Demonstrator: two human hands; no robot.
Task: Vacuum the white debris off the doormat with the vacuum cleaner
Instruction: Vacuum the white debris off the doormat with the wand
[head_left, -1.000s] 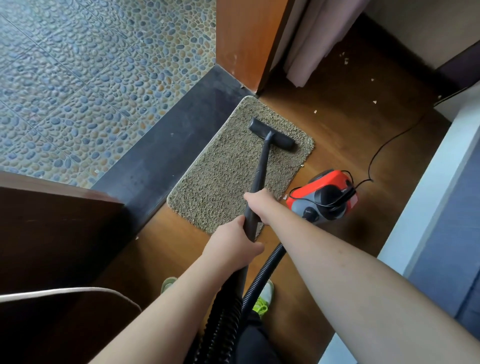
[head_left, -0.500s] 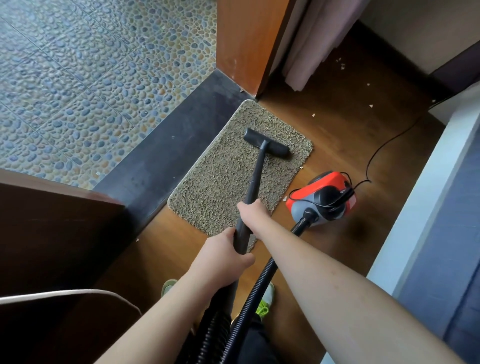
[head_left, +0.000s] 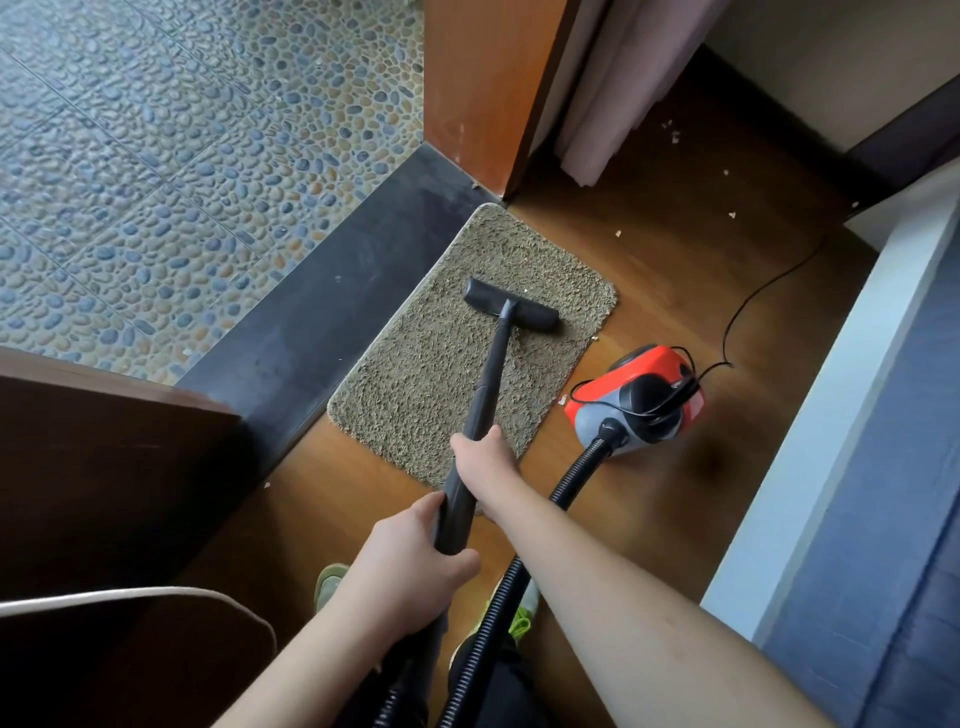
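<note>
A tan shaggy doormat (head_left: 415, 374) lies on the wooden floor by a dark threshold. The black vacuum nozzle (head_left: 511, 305) rests on the mat's far half, and a small white speck (head_left: 527, 294) shows just beyond it. The black wand (head_left: 488, 384) runs from the nozzle back to me. My right hand (head_left: 480, 454) grips the wand higher up; my left hand (head_left: 410, 566) grips its lower end near the ribbed hose (head_left: 491, 618). The red and grey vacuum body (head_left: 636, 400) sits right of the mat.
White crumbs (head_left: 675, 136) dot the wood floor at the far right, and one crumb (head_left: 562, 399) lies by the mat's right edge. A black power cord (head_left: 753, 296) trails right. An orange door frame (head_left: 483, 93), a curtain (head_left: 602, 104), dark furniture (head_left: 104, 467) and a blue-grey bed edge (head_left: 857, 467) surround the spot.
The nozzle has been drawn back toward me from the mat's far edge to nearer its middle. Both hands moved back with the wand.
</note>
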